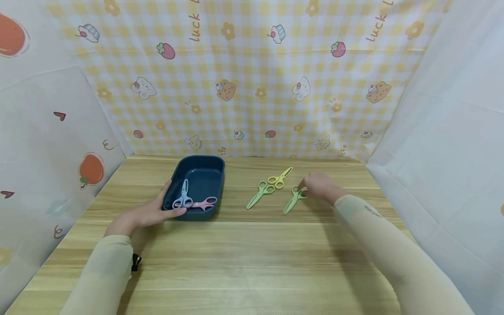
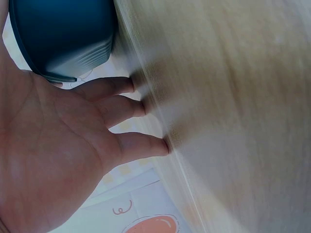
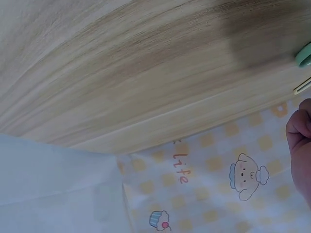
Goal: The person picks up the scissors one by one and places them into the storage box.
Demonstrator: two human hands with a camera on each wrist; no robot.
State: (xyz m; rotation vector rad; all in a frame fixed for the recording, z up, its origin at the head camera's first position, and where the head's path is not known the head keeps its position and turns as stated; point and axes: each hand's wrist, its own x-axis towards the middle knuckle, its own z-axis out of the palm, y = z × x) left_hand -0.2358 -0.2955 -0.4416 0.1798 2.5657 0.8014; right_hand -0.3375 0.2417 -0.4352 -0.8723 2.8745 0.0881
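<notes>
A dark blue box [image 1: 222, 175] stands on the table at left, with blue scissors [image 1: 183, 199] and pink scissors [image 1: 205, 203] inside it. My left hand [image 1: 151, 213] spans the box's near left corner, thumb along the front rim. In the left wrist view its palm is spread, and several nearly straight fingers [image 2: 141, 145] reach down to the tabletop. My right hand [image 1: 320, 186] pinches the handles of light green scissors [image 1: 292, 204], whose blades point toward the front. To their left lie other green scissors [image 1: 257, 197] and yellow scissors [image 1: 284, 175].
The wooden table [image 1: 244, 267] ends at a yellow checked curtain [image 1: 252, 113] behind. White cloth hangs on both sides, left cloth [image 1: 51, 153] and right cloth [image 1: 449, 153]. A black band [image 1: 136, 262] shows by the left sleeve.
</notes>
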